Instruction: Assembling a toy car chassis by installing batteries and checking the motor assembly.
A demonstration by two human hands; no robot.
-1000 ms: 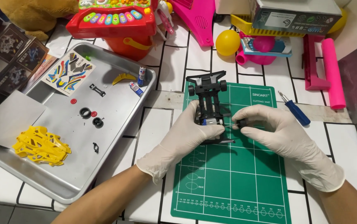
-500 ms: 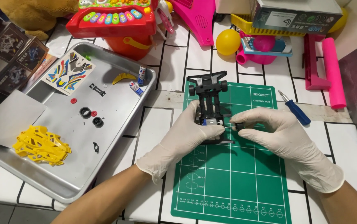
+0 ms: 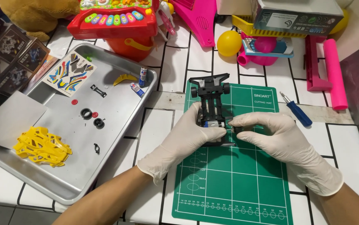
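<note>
A black toy car chassis lies lengthwise on a green cutting mat. My left hand, in a white glove, grips the chassis at its near end from the left side. My right hand, also gloved, pinches a small black wheel against the chassis's right side. The near end of the chassis is mostly hidden under my fingers.
A metal tray at left holds a yellow car body, a sticker sheet, two small batteries and small black and red parts. A blue screwdriver lies right of the mat. Toys and boxes crowd the back.
Both hands stayed on the chassis; the right hand's fingers shifted slightly at the wheel. The chassis barely moved.
</note>
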